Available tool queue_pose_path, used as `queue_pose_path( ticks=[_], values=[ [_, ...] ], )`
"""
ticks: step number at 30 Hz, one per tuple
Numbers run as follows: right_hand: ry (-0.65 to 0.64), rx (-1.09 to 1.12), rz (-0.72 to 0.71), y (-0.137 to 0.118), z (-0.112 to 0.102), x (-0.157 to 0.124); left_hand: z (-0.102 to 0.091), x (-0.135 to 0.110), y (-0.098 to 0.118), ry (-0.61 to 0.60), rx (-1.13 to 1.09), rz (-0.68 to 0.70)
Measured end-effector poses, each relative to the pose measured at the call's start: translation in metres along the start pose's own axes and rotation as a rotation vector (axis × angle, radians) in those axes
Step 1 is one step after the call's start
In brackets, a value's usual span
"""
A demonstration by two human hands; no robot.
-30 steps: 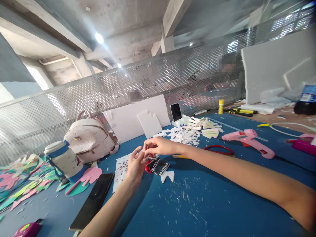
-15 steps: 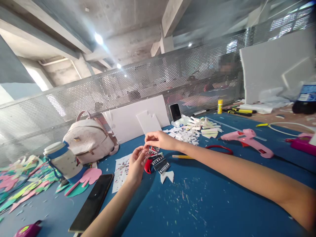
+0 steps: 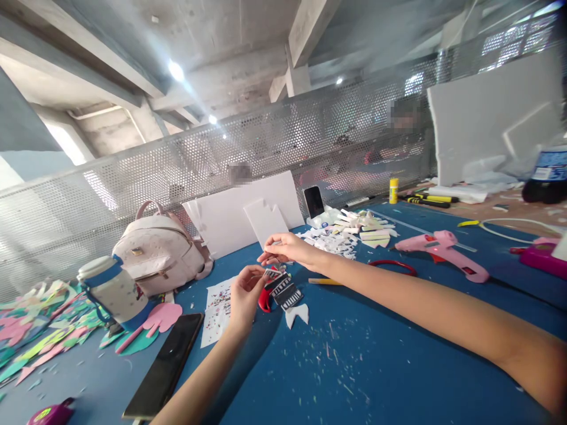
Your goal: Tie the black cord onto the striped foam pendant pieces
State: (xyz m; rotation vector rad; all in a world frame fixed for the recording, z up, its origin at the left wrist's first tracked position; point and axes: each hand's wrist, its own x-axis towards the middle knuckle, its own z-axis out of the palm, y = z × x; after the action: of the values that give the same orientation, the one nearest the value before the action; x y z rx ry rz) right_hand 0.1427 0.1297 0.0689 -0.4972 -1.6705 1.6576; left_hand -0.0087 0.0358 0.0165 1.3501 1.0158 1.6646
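My left hand (image 3: 243,295) is raised over the blue table (image 3: 354,360), its fingertips pinched on a small striped paper piece (image 3: 271,273). My right hand (image 3: 283,249) hovers just above and to the right, fingers pinched together on something too small to name. Under both hands lie a black-and-white striped cutout (image 3: 287,293), a red-handled cutter (image 3: 266,298) and a white foam scrap (image 3: 296,314).
A black phone (image 3: 166,366) lies at the near left, beside a bottle (image 3: 113,289), a pink paper hand (image 3: 162,317) and a white backpack (image 3: 162,251). White foam boards (image 3: 239,215), foam scraps (image 3: 345,233), red scissors (image 3: 394,267) and a pink glue gun (image 3: 443,248) sit farther right.
My right hand has drawn up and away from my left hand, opening a small gap. The left hand has stayed in place with the striped piece in it.
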Motion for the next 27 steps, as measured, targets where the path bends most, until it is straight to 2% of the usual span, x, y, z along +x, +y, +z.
queue_pose_path(
  ticks=[8,14,18,22,25,27],
  values=[
    [0.055,0.041,0.004,-0.003,-0.006,0.002,0.005,-0.003,-0.003,-0.076,0.041,0.010],
    [0.022,0.024,-0.021,-0.018,0.005,-0.008,0.004,-0.004,-0.009,-0.084,0.075,0.002],
    [0.040,-0.012,-0.052,-0.019,0.009,-0.011,0.006,-0.005,-0.007,-0.101,0.096,0.031],
    [0.035,-0.033,-0.048,-0.016,0.004,-0.008,0.011,-0.004,0.006,-0.083,0.149,0.088],
    [-0.022,-0.048,-0.044,-0.021,-0.001,-0.007,0.013,-0.010,0.029,-0.010,0.182,0.161],
    [-0.053,-0.062,-0.057,-0.028,-0.005,-0.010,0.010,-0.023,0.047,0.049,0.173,0.215]
  ],
)
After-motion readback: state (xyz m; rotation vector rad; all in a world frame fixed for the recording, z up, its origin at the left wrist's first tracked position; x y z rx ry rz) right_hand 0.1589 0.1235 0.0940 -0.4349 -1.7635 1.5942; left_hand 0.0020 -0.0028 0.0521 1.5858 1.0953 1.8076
